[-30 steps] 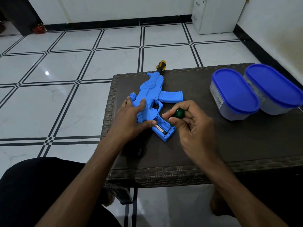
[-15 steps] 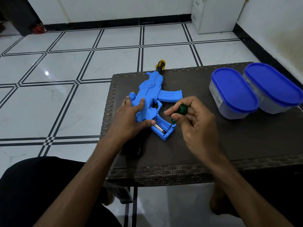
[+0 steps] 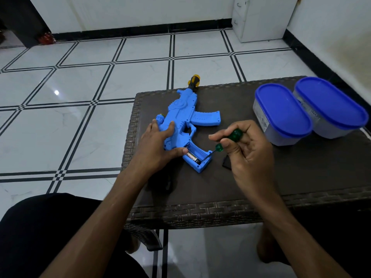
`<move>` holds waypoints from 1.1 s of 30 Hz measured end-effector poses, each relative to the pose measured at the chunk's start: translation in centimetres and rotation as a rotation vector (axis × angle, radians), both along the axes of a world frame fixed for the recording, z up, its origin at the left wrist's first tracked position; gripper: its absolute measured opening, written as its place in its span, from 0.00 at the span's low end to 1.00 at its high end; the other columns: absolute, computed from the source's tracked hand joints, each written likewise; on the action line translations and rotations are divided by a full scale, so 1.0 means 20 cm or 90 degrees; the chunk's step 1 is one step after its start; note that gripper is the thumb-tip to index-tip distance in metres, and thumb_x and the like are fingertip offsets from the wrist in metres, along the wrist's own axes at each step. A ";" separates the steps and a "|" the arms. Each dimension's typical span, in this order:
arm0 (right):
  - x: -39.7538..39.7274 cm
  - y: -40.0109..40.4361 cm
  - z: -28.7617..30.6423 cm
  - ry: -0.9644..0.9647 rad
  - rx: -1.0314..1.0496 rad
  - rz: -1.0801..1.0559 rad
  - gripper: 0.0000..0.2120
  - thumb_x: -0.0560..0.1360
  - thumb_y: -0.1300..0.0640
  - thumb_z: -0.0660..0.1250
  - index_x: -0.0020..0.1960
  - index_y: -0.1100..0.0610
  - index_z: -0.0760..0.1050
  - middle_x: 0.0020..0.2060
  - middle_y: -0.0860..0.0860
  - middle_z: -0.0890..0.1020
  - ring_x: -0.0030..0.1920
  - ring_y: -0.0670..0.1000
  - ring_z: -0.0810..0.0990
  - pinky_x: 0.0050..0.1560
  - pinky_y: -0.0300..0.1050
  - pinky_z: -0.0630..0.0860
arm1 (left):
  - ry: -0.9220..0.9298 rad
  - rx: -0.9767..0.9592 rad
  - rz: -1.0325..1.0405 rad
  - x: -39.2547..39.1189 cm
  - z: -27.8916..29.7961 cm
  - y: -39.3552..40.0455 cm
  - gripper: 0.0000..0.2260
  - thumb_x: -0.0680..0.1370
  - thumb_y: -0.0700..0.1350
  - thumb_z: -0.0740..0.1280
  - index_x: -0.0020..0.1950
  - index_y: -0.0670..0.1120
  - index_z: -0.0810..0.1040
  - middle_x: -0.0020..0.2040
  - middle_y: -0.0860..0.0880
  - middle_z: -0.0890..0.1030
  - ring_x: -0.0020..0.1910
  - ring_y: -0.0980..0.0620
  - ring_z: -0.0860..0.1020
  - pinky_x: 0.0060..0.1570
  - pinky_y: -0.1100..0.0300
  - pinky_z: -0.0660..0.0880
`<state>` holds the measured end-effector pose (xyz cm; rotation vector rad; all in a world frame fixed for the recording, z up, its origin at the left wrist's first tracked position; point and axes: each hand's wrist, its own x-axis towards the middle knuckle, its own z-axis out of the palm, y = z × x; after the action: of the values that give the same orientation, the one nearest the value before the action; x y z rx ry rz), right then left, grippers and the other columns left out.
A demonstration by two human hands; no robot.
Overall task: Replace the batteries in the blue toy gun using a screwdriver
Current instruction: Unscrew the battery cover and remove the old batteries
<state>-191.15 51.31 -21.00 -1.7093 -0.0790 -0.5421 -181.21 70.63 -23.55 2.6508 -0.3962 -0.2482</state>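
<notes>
The blue toy gun point(image 3: 185, 115) lies flat on the dark wicker table point(image 3: 301, 177), its yellow-and-black muzzle past the far edge. The battery compartment in its grip is uncovered, and a battery point(image 3: 192, 157) shows inside. My left hand point(image 3: 158, 145) presses down on the gun body, thumb at the compartment's left edge. My right hand point(image 3: 245, 151) grips a green-handled screwdriver point(image 3: 233, 136), whose thin shaft tip pokes into the compartment's right end. A small dark piece point(image 3: 226, 162) lies on the table just under my right hand.
Two tubs with blue lids stand side by side at the table's right: the nearer one point(image 3: 281, 115) and one behind it point(image 3: 329, 107). White tiled floor surrounds the table. A white cabinet point(image 3: 259, 15) stands at the far wall.
My right hand has drawn back to the right, tilting the screwdriver so its shaft now shows reaching into the compartment. The left hand and the gun have stayed put.
</notes>
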 end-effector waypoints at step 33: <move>0.36 -0.04 -0.01 0.181 -0.571 0.345 0.07 0.74 0.55 0.71 0.51 0.51 0.78 0.45 0.44 0.78 0.48 0.43 0.74 0.50 0.41 0.71 | -0.024 0.013 -0.060 -0.01 0.01 0.05 0.43 0.70 0.59 0.73 0.79 0.55 0.52 0.80 0.41 0.46 0.79 0.46 0.44 0.75 0.55 0.47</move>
<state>-183.91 50.47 -21.27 -2.4825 -0.6382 0.1988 -181.35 71.61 -23.41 2.6629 -0.5352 -0.2328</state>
